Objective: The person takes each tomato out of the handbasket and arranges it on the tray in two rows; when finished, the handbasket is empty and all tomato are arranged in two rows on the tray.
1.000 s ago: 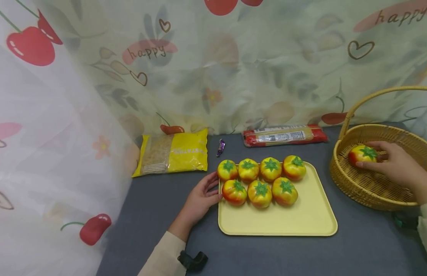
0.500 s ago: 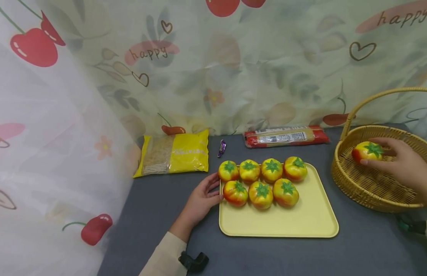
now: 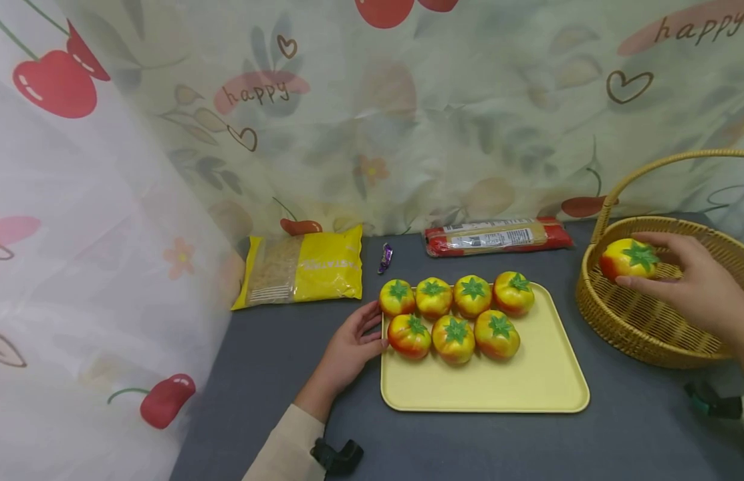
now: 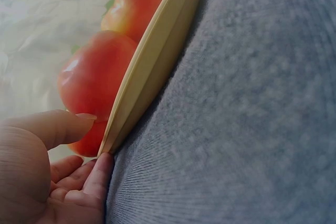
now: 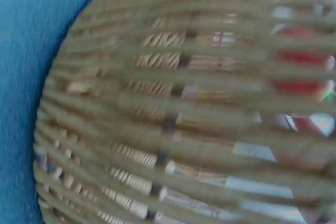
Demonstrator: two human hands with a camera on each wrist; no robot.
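My right hand (image 3: pixel 690 287) grips a red-and-yellow toy tomato (image 3: pixel 626 258) with a green top, lifted over the left rim of a wicker basket (image 3: pixel 642 327). The right wrist view is blurred and filled by the basket's weave (image 5: pixel 157 129). My left hand (image 3: pixel 350 347) rests on the grey table, its fingers touching the left edge of a pale yellow tray (image 3: pixel 486 391). In the left wrist view the thumb (image 4: pixel 58 127) and fingers lie against the tray rim (image 4: pixel 149 69) beside a tomato (image 4: pixel 97 77). Several tomatoes (image 3: pixel 452 314) sit in two rows on the tray.
A yellow bag of pasta (image 3: pixel 299 270) lies at the back left, a small purple wrapped sweet (image 3: pixel 384 256) beside it, and a long red packet (image 3: pixel 497 236) behind the tray. A patterned curtain (image 3: pixel 95 267) hangs close on the left and across the back.
My right hand has lifted the tomato up from the basket's inside and a little to the left, over the rim. The left hand has stayed at the tray's edge.
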